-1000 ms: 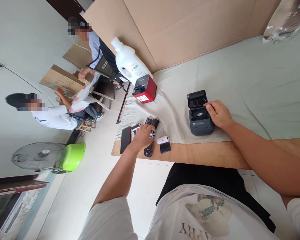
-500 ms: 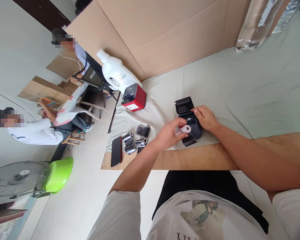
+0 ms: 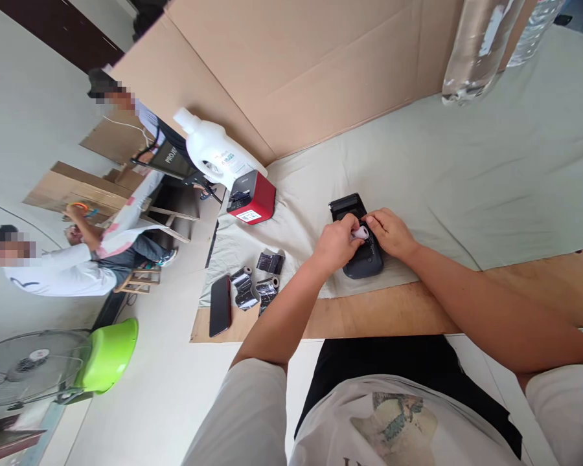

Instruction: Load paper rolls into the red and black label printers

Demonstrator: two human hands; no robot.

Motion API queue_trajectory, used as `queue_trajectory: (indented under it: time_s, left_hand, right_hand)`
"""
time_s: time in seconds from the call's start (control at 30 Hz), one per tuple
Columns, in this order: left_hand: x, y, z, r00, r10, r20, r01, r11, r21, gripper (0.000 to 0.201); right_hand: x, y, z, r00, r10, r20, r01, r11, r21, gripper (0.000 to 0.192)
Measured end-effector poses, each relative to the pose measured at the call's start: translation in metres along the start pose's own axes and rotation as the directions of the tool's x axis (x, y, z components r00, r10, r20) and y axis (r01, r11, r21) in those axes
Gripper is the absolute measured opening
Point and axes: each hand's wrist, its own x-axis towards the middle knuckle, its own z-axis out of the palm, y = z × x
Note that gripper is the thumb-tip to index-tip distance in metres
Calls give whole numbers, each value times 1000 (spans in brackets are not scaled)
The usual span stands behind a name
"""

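A small dark grey label printer [image 3: 365, 260] lies on the pale cloth with its lid [image 3: 346, 205] flipped open. Over its open bay my left hand [image 3: 334, 244] grips a white paper roll [image 3: 361, 232]. My right hand [image 3: 391, 232] rests on the printer's right side, and its fingertips touch the same roll. Several black-wrapped rolls [image 3: 252, 288] lie on the cloth to the left, beside a black phone [image 3: 219, 305].
A red and black printer [image 3: 251, 198] and a white jug [image 3: 210, 151] stand at the back left against a cardboard wall [image 3: 320, 65]. Clear plastic bottles [image 3: 480, 45] hang at the top right. Two people sit at the left, beside a green basin [image 3: 107, 355] and a fan [image 3: 19, 369].
My left hand left the wrapped rolls, picked up the white roll near the table edge and carried it right to the open printer. My right hand stayed on the printer.
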Motion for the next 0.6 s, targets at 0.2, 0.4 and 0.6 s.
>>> queue_trajectory:
  time_s: [0.2, 0.4, 0.6]
  left_hand:
    - [-1, 0, 5, 995, 40, -91, -34, 997, 68, 19]
    - [-2, -1, 11, 989, 44, -142, -32, 996, 85, 11]
    - [-1, -5, 18, 993, 47, -112, -42, 998, 49, 14]
  right_hand:
    - [0, 1, 0, 1000, -15, -2, 15, 1000, 4, 52]
    - [1, 0, 0, 1000, 5, -2, -5, 1000, -7, 52]
    - [1, -1, 0, 1000, 5, 2, -5, 1000, -10, 50]
